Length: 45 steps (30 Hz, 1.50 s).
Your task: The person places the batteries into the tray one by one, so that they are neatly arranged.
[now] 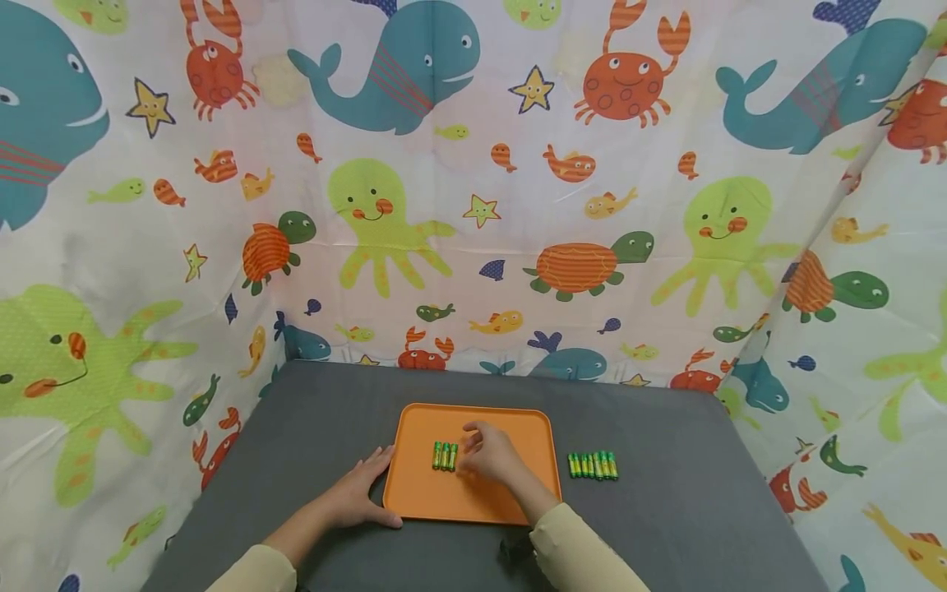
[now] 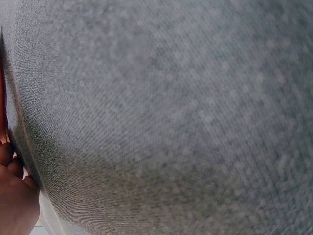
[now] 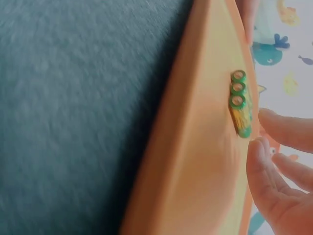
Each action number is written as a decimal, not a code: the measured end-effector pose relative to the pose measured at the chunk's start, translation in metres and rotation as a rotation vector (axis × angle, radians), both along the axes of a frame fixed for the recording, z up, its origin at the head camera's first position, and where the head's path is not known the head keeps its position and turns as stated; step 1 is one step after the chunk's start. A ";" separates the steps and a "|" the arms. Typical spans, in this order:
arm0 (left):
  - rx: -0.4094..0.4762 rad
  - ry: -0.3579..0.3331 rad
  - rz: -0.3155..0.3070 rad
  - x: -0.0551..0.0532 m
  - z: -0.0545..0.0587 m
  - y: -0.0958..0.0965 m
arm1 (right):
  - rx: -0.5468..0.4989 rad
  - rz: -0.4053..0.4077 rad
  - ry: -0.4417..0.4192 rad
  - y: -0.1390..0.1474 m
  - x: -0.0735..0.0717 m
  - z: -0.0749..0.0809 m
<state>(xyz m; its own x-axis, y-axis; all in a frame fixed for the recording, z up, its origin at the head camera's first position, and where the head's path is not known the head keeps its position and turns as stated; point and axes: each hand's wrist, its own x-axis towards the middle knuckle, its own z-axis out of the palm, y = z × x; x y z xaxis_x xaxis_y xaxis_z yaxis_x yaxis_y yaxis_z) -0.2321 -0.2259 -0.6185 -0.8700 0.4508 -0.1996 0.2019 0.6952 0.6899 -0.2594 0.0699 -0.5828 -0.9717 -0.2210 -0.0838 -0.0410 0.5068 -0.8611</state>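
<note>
An orange tray lies on the grey table, with three green-and-yellow batteries side by side in it. My right hand hovers over the tray just right of these batteries. In the right wrist view its thumb and fingers are parted with nothing between them, close to the three batteries. My left hand rests at the tray's left edge, fingers stretched along the side and thumb by the near left corner. Only part of the left hand shows in the left wrist view.
To the right of the tray, several more batteries lie in a row on the grey table. A white curtain printed with sea animals stands behind the table and along both sides.
</note>
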 end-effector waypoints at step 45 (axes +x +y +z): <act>0.007 -0.010 -0.003 0.000 -0.002 0.000 | 0.117 -0.228 0.116 0.141 0.034 0.027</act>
